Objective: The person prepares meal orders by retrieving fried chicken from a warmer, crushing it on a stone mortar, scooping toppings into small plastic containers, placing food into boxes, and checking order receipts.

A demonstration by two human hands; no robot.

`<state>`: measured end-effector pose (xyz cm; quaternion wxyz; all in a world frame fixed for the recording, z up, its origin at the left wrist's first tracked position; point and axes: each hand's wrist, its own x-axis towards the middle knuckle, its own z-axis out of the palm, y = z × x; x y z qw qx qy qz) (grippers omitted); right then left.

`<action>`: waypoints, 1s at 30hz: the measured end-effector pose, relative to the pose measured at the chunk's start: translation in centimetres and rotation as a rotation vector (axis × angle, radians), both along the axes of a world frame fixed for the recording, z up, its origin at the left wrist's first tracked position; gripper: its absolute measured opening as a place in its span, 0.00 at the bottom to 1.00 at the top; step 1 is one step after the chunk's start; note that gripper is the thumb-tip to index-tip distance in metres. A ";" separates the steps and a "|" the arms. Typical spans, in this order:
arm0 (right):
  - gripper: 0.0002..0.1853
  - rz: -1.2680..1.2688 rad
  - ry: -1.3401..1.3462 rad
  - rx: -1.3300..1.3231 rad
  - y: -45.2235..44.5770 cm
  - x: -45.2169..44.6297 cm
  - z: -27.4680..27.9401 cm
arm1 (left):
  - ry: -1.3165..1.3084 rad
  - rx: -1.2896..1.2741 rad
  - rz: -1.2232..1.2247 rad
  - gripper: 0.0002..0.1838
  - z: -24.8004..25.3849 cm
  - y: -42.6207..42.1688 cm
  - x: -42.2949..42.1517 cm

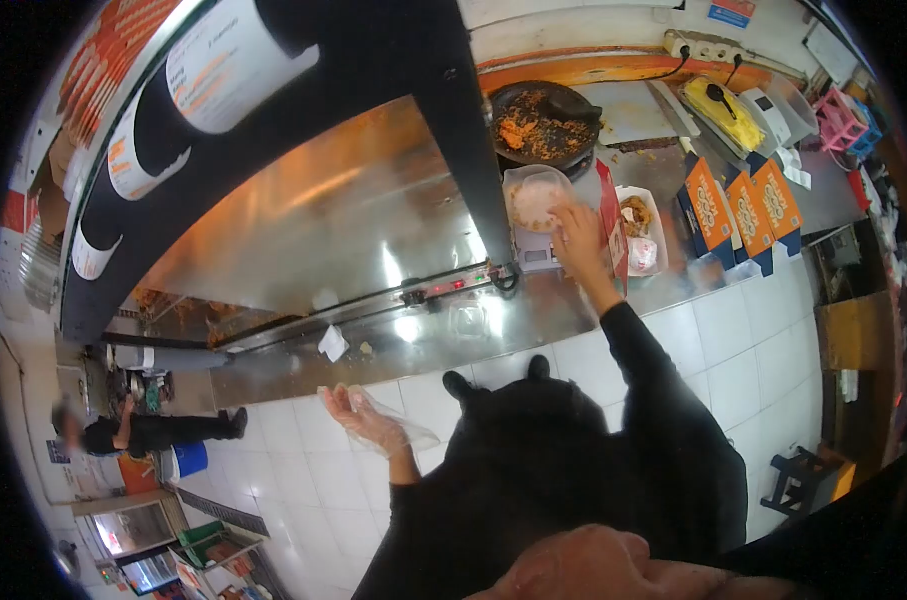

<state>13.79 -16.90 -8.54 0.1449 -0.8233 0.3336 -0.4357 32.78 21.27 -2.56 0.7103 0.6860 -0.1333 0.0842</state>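
Observation:
My left hand [363, 420] wears a clear plastic glove and hangs over the floor in front of the steel counter, fingers spread and holding nothing. My right hand [576, 232] is bare and reaches over the counter to the edge of a clear round bowl [535, 198]. Its fingers are bent at the bowl's rim; whether they grip anything is too small to tell. Beneath the bowl is a grey scale-like device [539, 250]. Just right of this hand stands an open red and white box [653, 225] with fried food and a wrapped item [641, 254] inside.
A dark pan [543, 125] with orange food sits behind the bowl. Orange boxes [743, 210] and a yellow-filled tray [723, 118] are at the right. A metal-and-glass cabinet [333, 200] rises at the left. A crumpled white paper [333, 343] lies on the counter. Another person [153, 432] stands far left.

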 end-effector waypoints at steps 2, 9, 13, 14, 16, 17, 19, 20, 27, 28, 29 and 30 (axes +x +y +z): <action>0.17 -0.062 -0.016 0.136 2.5 -1.8 -1.3 | 0.014 0.011 0.023 0.30 -1.1 0.9 0.4; 0.19 -0.095 0.332 0.142 5.7 -3.3 -5.6 | 0.062 -0.015 -0.003 0.35 -0.4 -1.1 0.5; 0.22 -0.141 0.307 0.102 5.8 -2.7 -6.0 | 0.011 -0.021 -0.055 0.37 -0.3 -2.0 1.3; 0.22 -0.149 0.299 0.099 5.7 -2.5 -6.2 | 0.004 -0.023 -0.062 0.37 -0.8 -2.0 1.7; 0.21 -0.156 0.275 0.106 5.6 -2.3 -6.4 | -0.004 -0.031 -0.063 0.36 -0.6 -1.9 1.8; 0.21 -0.160 0.258 0.113 5.5 -2.4 -6.4 | -0.004 -0.038 -0.061 0.35 -0.6 -1.9 1.6; 0.19 -0.173 0.250 0.159 5.1 -2.3 -6.7 | 0.012 -0.034 -0.073 0.33 -0.8 -1.6 1.5; 0.19 -0.182 0.258 0.197 5.0 -2.2 -6.9 | 0.026 -0.021 -0.086 0.32 -1.3 -1.1 1.6; 0.17 -0.320 0.346 0.300 5.4 -0.8 -5.3 | 0.066 0.091 0.005 0.28 0.0 0.1 1.6; 0.18 -0.290 0.264 0.255 5.6 -0.8 -5.2 | 0.039 0.090 0.021 0.28 0.0 0.4 2.2; 0.18 -0.260 0.184 0.209 5.8 -1.2 -5.3 | 0.015 0.088 0.037 0.27 0.1 0.8 3.1; 0.19 -0.228 0.105 0.164 6.2 -1.5 -5.3 | -0.009 0.087 0.055 0.27 0.1 1.3 4.2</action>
